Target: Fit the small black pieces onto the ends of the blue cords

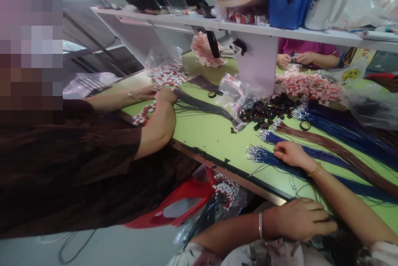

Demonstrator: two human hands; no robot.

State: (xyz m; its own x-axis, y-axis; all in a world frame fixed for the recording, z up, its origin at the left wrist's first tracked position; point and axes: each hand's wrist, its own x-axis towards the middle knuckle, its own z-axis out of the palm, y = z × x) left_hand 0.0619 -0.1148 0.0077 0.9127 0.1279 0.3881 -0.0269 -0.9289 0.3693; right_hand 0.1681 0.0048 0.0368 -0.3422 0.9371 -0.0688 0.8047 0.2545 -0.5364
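Observation:
My right hand [294, 154], with a gold bracelet at its wrist, lies over a bundle of dark blue wires [270, 157] on the green table. Its fingers are curled together near the silver terminals [255, 154]; anything between them is too small to make out. My left hand [306, 218], with a silver bangle, is low at the table's front edge above my lap. Its fingers stretch slightly apart over dark material, and no held object shows. Beside my right hand run purple-blue wires [320, 152] and a long brown wire bundle [323, 141].
Black connectors [264, 110] and orange-white pieces [311, 85] are heaped behind the wires. At left, a co-worker's hands [163, 94] are at grey wires [205, 106]. Another person's hands [295, 59] show beyond the shelf [199, 21]. A red stool [183, 197] stands below the table.

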